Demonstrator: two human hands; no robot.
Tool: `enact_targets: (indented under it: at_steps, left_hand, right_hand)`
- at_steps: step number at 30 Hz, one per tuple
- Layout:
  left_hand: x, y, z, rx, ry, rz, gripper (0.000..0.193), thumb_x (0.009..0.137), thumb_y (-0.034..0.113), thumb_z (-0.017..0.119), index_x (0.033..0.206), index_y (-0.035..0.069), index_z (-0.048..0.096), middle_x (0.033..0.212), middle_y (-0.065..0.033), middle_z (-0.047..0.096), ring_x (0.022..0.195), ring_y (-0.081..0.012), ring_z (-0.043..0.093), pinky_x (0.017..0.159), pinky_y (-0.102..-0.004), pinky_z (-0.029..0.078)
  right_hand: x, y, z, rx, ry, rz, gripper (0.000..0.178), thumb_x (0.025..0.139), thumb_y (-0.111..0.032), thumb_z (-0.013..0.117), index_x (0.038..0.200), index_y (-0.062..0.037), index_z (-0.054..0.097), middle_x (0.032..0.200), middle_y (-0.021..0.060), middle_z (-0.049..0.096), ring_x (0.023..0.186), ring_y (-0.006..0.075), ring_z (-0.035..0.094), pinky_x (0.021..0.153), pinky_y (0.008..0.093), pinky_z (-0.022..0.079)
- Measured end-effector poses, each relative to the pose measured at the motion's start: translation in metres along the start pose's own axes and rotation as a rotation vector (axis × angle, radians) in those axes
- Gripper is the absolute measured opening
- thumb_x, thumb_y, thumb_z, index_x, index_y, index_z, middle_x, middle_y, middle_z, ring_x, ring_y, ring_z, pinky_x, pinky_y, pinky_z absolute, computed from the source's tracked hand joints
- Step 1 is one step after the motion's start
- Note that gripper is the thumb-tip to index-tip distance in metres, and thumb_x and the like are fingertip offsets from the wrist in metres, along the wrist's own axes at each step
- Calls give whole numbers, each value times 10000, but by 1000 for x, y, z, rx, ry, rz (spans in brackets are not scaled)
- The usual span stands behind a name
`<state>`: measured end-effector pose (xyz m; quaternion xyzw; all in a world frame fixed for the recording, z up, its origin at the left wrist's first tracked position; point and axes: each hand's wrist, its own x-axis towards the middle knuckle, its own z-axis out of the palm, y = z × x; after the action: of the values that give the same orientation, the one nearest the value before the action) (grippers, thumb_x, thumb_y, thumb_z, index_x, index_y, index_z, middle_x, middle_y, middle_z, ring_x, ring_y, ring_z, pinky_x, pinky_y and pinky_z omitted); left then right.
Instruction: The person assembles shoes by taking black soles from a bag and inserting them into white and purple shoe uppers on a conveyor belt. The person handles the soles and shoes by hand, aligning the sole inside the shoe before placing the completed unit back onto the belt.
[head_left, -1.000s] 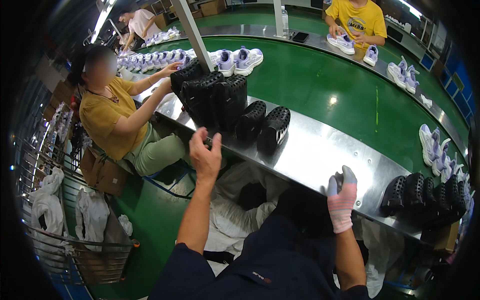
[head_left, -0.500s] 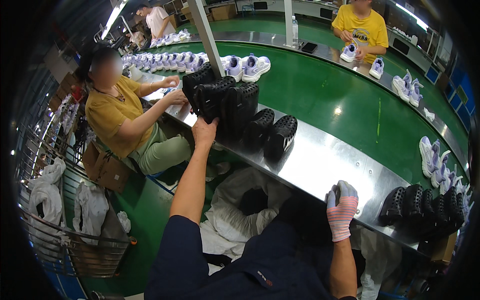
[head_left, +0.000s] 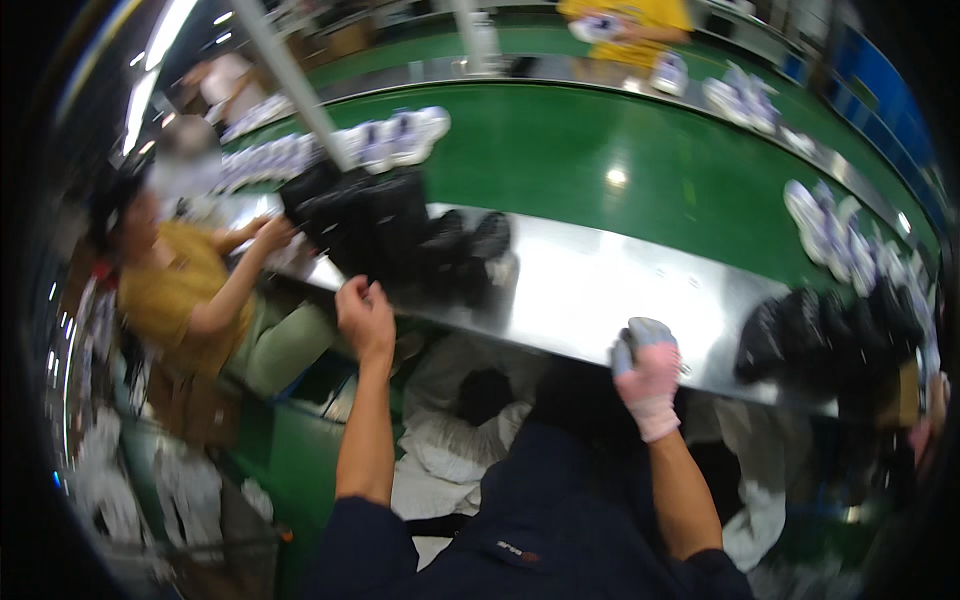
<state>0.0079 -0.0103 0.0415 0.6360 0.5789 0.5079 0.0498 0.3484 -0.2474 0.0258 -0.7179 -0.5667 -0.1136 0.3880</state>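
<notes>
My bare left hand (head_left: 366, 318) is raised in front of the bench edge, just below a cluster of tall black, shoe-shaped pieces (head_left: 395, 225). It is apart from them, its fingers loosely bent and nothing visible in them. Two lower black shoes (head_left: 468, 245) dotted with holes stand to the right of the cluster. Over the bench's near edge rests my right hand (head_left: 648, 372), in a striped grey and pink glove; its fingers are bent, the thumb stands apart, and no object shows in it. More black shoes (head_left: 830, 330) form a row to its right. Motion blurs the picture.
A shiny metal bench (head_left: 590, 290) borders a green belt (head_left: 580, 150). White and purple sneakers (head_left: 390, 140) line its far left and right sides. A person in yellow (head_left: 190, 280) sits at left; another (head_left: 630, 30) handles a sneaker across. White cloth (head_left: 460, 440) hangs below the bench.
My left hand has let go of the black cluster and drawn back toward me. The view has swung to the right, so the scene sits further left. My right hand stays by the bench edge.
</notes>
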Motion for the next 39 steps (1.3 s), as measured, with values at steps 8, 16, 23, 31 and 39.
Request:
enact_targets:
  at_steps: [8,16,23,31,39]
  left_hand:
    - [-74,124,7,-163,-474,824,233,845,-54,712,1071,-4,681,1094,-177,666,998,-378,658,864,-439,559]
    - [-82,113,33,32,-462,700,295,907,5,663,1199,-37,673,1218,-233,659,1134,-411,638,986,-445,530]
    - [-137,180,37,-319,-624,717,299,869,21,736,1160,-28,684,1175,-223,655,1042,-402,658,900,-434,550]
    - [-205,266,81,-566,-956,728,421,814,86,822,1198,-10,677,1151,-196,661,1025,-366,652,853,-420,560]
    - [-219,270,107,-611,-871,775,360,801,53,799,1135,2,674,1090,-180,652,964,-355,644,821,-425,549]
  right_hand:
    - [1,-19,11,22,-104,48,336,876,-242,708,1141,-35,699,1149,195,709,1115,384,649,1015,484,497]
    - [-23,-7,-107,215,313,458,396,926,-163,750,1281,-17,653,1128,184,717,983,341,703,865,424,557]
    - [-69,205,-228,-442,768,774,670,826,-253,852,1370,7,560,1313,244,616,1160,417,626,1006,468,518]
    - [-53,247,-232,-550,551,944,500,850,-378,828,1132,-21,621,1159,231,649,1066,445,637,901,504,535]
    - [-49,252,-239,-566,463,834,373,901,-361,776,1017,-28,653,1021,214,682,965,439,660,829,507,546]
